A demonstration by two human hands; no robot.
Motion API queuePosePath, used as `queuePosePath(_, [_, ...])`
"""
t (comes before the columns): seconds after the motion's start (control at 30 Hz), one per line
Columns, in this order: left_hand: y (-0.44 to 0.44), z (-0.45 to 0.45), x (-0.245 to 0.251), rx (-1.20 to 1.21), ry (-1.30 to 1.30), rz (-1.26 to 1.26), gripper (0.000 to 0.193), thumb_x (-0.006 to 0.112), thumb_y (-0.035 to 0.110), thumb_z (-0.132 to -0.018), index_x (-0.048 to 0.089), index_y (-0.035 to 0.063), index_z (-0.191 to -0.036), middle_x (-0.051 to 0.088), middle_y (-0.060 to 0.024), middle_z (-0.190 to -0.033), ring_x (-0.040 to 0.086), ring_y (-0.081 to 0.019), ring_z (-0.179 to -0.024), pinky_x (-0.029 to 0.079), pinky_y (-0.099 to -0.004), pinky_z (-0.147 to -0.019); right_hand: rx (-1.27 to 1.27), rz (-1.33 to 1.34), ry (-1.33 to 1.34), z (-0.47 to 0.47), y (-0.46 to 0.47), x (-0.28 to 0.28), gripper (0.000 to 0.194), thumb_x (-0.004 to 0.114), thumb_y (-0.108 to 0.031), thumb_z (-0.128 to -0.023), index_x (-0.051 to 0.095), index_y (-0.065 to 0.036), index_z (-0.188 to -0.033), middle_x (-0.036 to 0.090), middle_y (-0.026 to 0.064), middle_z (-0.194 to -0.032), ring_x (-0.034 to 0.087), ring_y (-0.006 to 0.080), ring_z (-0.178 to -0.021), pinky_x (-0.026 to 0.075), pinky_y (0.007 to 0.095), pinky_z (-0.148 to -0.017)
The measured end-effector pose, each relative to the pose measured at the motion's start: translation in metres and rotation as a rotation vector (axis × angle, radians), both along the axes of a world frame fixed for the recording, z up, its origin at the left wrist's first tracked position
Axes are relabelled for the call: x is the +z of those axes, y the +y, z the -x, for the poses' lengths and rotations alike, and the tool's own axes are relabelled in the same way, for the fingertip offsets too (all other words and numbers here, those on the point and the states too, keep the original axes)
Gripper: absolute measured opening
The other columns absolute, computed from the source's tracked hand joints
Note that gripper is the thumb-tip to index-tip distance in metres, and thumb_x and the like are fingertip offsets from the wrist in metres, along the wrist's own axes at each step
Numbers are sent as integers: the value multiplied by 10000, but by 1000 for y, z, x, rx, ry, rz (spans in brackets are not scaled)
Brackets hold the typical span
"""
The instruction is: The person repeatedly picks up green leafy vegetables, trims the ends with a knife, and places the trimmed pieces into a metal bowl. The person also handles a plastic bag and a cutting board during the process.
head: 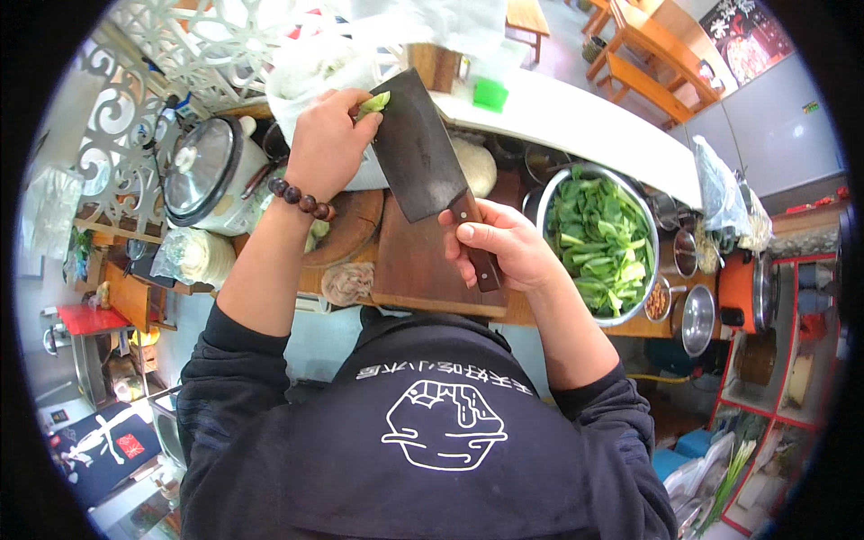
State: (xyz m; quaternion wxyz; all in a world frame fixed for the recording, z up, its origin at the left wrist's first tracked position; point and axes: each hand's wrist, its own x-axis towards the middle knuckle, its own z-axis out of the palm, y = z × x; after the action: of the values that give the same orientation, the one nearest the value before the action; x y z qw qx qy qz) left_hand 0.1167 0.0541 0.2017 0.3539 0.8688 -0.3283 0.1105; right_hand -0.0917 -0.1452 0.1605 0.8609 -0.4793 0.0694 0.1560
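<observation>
My right hand [503,246] grips the wooden handle of a Chinese cleaver [422,148], its broad dark blade raised and pointing away from me. At the blade's far left edge, my left hand [334,135] pinches a small pale-green vegetable piece [375,103]. Whether that piece touches the steel, I cannot tell. Below the cleaver lies a rectangular wooden cutting board [432,263]. A round wooden chopping block [354,226] sits to its left, partly behind my left forearm, with green scraps [316,235] on it. To the right, a large metal basin [653,260] holds cut leafy greens [594,243].
A rice cooker [206,169] and bagged stacked discs [196,256] stand at left. A crumpled cloth [347,282] lies by the board. Rightward are a small bowl of nuts [656,302], a steel bowl [697,320] and an orange cooker [739,290]. A white ledge [574,128] runs behind.
</observation>
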Motion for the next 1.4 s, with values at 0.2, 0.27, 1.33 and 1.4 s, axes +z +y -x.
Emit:
queuePosePath(0.2, [28, -58, 45, 81, -66, -8, 310, 721, 235, -917, 735, -7, -1109, 742, -149, -831, 697, -251, -717, 527, -363, -689, -8, 155, -118, -58, 26, 58, 273, 610, -176, -1025, 597, 14, -1221, 674, 88, -870, 628, 135, -615, 514, 279, -541])
queuePosePath(0.27, [34, -72, 57, 131, -52, -18, 311, 717, 243, -919, 737, -4, -1106, 742, -148, -832, 700, -254, -720, 526, -367, -685, -11, 223, -116, -75, 33, 70, 261, 611, -180, -1025, 599, 16, -1197, 671, 87, -861, 623, 133, -606, 509, 281, -537])
queuePosePath(1.33, [53, -63, 32, 69, -557, -485, 937, 803, 452, -828, 370, 109, -1585, 344, -182, -1636, 282, -387, -1535, 253, -574, -1236, -105, 53, -84, -119, 35, 84, 268, 618, -178, -1016, 597, 54, -1148, 650, 97, -834, 589, 151, -578, 488, 305, -503])
queuePosePath(1.4, [47, -60, 41, 4, -564, -562, 991, 820, 425, -809, 327, 114, -1610, 307, -175, -1660, 254, -376, -1553, 225, -559, -1257, -113, 104, -61, -115, 39, 89, 272, 602, -166, -1017, 597, 65, -1161, 647, 91, -823, 582, 138, -559, 474, 283, -479])
